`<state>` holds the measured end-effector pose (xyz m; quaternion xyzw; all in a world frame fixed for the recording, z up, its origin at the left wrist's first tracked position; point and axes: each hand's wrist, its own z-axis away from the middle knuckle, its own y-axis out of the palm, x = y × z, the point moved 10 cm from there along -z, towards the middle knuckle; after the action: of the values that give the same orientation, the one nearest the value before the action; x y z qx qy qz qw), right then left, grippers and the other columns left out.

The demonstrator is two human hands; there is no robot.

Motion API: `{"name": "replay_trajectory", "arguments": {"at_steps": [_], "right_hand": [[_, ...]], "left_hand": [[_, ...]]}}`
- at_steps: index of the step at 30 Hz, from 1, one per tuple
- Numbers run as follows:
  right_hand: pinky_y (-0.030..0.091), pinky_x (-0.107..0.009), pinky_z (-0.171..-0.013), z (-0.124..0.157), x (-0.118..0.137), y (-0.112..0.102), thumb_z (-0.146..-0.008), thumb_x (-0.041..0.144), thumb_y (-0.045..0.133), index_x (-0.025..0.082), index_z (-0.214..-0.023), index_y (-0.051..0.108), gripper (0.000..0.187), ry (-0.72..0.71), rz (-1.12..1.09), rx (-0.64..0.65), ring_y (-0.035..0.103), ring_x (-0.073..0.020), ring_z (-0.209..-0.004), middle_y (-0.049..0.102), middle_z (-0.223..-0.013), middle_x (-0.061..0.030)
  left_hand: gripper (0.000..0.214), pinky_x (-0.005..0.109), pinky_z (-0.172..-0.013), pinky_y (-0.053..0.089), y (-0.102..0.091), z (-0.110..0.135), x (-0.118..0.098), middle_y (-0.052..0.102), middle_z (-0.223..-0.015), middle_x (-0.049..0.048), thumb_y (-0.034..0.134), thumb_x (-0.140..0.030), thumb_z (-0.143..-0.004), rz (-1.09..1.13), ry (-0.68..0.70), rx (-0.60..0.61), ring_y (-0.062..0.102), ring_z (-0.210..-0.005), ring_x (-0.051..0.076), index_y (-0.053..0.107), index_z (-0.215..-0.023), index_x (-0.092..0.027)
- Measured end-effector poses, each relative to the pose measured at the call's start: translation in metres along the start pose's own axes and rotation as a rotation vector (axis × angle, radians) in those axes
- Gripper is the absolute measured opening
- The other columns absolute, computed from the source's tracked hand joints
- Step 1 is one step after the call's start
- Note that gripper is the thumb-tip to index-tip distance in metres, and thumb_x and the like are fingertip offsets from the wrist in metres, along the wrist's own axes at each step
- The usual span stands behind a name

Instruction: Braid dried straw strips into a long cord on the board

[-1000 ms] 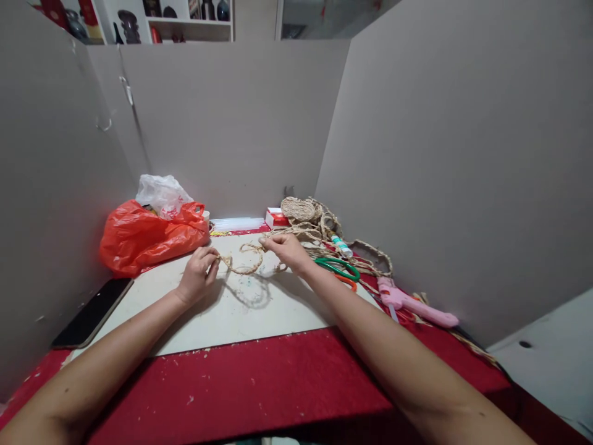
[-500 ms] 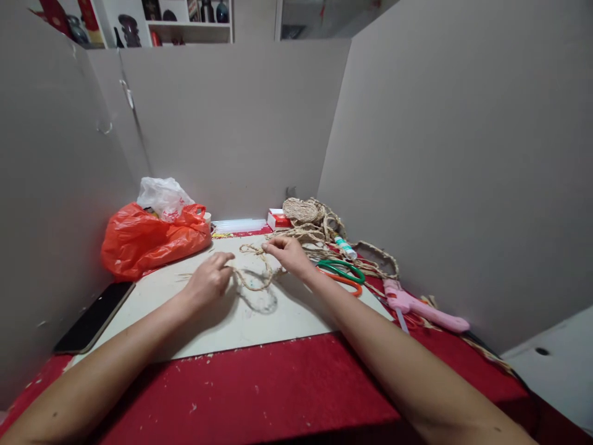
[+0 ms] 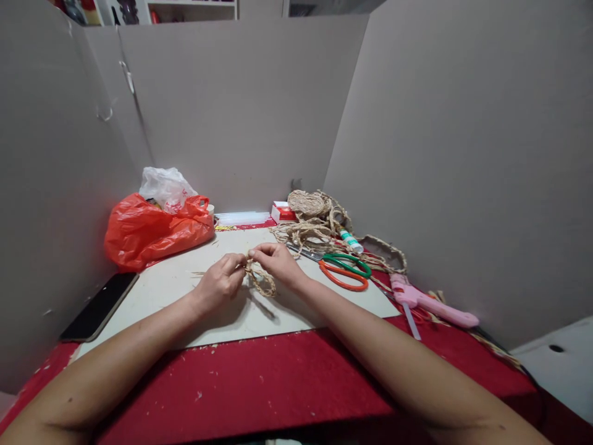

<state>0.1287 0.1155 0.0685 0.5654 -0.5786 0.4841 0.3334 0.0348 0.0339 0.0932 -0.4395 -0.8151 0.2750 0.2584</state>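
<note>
A thin tan twisted straw cord hangs in loops between my hands, just above the pale board. My left hand pinches it from the left, fingers closed. From the right, my right hand grips the same cord between thumb and forefinger. The fingertips of both hands nearly meet, and they hide part of the cord. Scissors with one green and one orange handle lie on the board to the right of my right hand.
Behind my right hand lies a heap of braided straw cord with a glue stick. A pink glue gun rests on the red cloth. At left are a phone and an orange plastic bag. Grey panels enclose the table.
My hands have come closer together, the right one moving left. The cord, spread in a wide loop before, is now gathered into smaller loops. The view has tilted down slightly.
</note>
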Motion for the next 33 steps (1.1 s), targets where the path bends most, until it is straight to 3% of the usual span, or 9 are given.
{"name": "replay_trajectory", "arguments": {"at_steps": [5, 12, 15, 22, 27, 33], "right_hand": [[0.035, -0.023, -0.055, 0.000, -0.002, 0.002, -0.066, 0.032, 0.065, 0.013, -0.071, 0.065, 0.020, 0.042, 0.012, 0.083, 0.043, -0.0089, -0.055, 0.055, -0.060, 0.0013], [0.030, -0.022, -0.051, 0.001, -0.009, 0.008, -0.063, 0.030, 0.064, 0.012, -0.067, 0.063, 0.018, 0.070, 0.083, 0.186, 0.039, -0.0079, -0.052, 0.051, -0.055, 0.0031], [0.032, -0.022, -0.052, 0.000, -0.005, 0.008, -0.065, 0.025, 0.060, 0.013, -0.065, 0.062, 0.012, 0.009, 0.154, 0.145, 0.042, -0.0090, -0.054, 0.053, -0.056, 0.0022], [0.039, -0.024, -0.060, 0.002, 0.004, 0.016, -0.072, 0.022, 0.057, 0.013, -0.069, 0.064, 0.012, -0.165, 0.328, 0.138, 0.051, -0.0122, -0.062, 0.062, -0.065, -0.0019], [0.037, -0.023, -0.060, 0.004, 0.013, 0.014, -0.075, 0.018, 0.055, 0.013, -0.075, 0.066, 0.013, -0.252, 0.447, 0.158, 0.050, -0.0114, -0.061, 0.063, -0.067, -0.0019], [0.033, -0.022, -0.056, 0.002, 0.012, 0.013, -0.076, 0.020, 0.056, 0.014, -0.075, 0.067, 0.012, -0.240, 0.491, 0.213, 0.044, -0.0095, -0.056, 0.058, -0.061, 0.0002]], "left_hand": [[0.021, 0.033, -0.070, 0.050, 0.004, 0.006, 0.007, 0.057, -0.093, 0.0116, 0.040, -0.004, -0.082, -0.110, 0.014, 0.002, 0.053, -0.081, 0.018, 0.059, -0.081, -0.013], [0.022, 0.033, -0.071, 0.050, 0.011, 0.010, 0.009, 0.058, -0.093, 0.0115, 0.040, -0.005, -0.083, -0.061, 0.050, 0.077, 0.053, -0.083, 0.018, 0.060, -0.079, -0.013], [0.020, 0.032, -0.074, 0.050, 0.011, 0.011, 0.006, 0.057, -0.096, 0.0120, 0.042, -0.004, -0.082, -0.006, 0.048, 0.062, 0.053, -0.086, 0.018, 0.059, -0.081, -0.013], [0.014, 0.030, -0.072, 0.048, 0.011, 0.009, 0.019, 0.053, -0.089, 0.0089, 0.047, -0.006, -0.079, 0.158, -0.139, 0.016, 0.050, -0.083, 0.016, 0.058, -0.081, -0.014], [0.017, 0.028, -0.066, 0.047, 0.017, 0.012, 0.018, 0.052, -0.082, 0.0080, 0.045, -0.003, -0.075, 0.104, -0.104, 0.063, 0.048, -0.077, 0.015, 0.055, -0.069, -0.014], [0.018, 0.030, -0.068, 0.046, 0.021, 0.015, 0.016, 0.055, -0.087, 0.0112, 0.042, -0.004, -0.078, 0.023, -0.022, 0.114, 0.048, -0.078, 0.016, 0.056, -0.071, -0.013]]}}
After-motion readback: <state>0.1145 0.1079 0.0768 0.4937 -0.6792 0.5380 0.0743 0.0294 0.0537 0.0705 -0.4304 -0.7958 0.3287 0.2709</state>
